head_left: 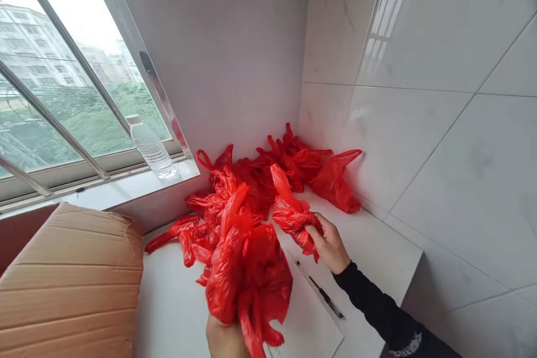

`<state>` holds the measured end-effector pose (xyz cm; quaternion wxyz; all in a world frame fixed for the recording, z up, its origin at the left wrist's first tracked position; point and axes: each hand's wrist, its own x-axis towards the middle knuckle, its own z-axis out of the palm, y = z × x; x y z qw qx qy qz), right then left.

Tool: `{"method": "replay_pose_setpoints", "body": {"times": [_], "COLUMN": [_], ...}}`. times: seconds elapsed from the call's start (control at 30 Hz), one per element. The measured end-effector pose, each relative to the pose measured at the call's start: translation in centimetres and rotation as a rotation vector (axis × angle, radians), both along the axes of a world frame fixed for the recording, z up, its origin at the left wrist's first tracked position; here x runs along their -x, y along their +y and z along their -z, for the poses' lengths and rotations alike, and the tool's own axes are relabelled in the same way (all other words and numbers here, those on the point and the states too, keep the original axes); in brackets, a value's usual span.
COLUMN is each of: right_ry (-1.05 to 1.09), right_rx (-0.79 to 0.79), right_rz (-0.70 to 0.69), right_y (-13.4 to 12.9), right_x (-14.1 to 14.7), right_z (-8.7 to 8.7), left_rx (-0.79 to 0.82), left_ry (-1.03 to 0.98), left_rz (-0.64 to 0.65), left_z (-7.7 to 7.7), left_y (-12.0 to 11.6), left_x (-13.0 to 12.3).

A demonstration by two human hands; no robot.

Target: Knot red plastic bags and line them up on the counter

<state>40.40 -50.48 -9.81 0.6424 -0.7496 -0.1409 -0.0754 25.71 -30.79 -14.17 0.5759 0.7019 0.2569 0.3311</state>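
My left hand (pixel 226 338) comes up from the bottom edge, closed on a large bunch of crumpled red plastic bags (pixel 247 274); the bunch hides most of its fingers. To the right, my right hand (pixel 331 243) pinches a smaller crumpled red plastic bag (pixel 291 215), whose handle loop points up and to the left. Both hands are above the white tabletop (pixel 168 302). Behind them, a pile of red plastic bags (pixel 268 170) lies along the wall and into the corner.
A black pen (pixel 325 296) lies on a white sheet or board (pixel 308 324) below my right hand. At the left stands a cardboard box (pixel 84 279). A clear bottle (pixel 153 148) with a white cap is on the sill by the barred window. Tiled wall (pixel 428 151) bounds the right side.
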Motion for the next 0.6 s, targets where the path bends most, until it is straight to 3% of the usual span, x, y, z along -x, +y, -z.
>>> {"method": "replay_pose_setpoints", "body": {"times": [0.17,0.23,0.3,0.37,0.47,0.53,0.6], "right_ry": [0.051,0.067,0.033,-0.043,-0.273,-0.449,-0.512], "right_rx": [0.105,0.181,0.249,0.294,0.381,0.382,0.333], "right_rz": [0.134,0.191,0.266,0.28,0.224,0.198,0.155], "right_y": [-5.9,-7.4,-8.2,-8.3,-6.9,-5.1,-2.5], "right_x": [-8.0,-9.5,-9.0,-7.0,-2.7,-0.3,1.1], "right_z": [1.2,1.6,2.0,2.4,2.7,2.4,1.5], "left_rx": [-0.002,0.018,0.028,0.017,-0.035,-0.09,-0.146], "left_ry": [-0.063,-0.029,0.021,0.082,0.155,0.16,0.14], "left_rz": [0.201,0.285,0.382,0.462,0.541,0.533,0.415], "left_z": [-2.0,-1.9,-1.2,-0.4,-0.1,-1.0,-2.6], "left_y": [-7.6,-10.4,-12.4,-13.5,-13.2,-11.4,-8.1], "left_x": [-9.9,-13.0,-15.0,-15.7,-14.3,-12.0,-9.6]}}
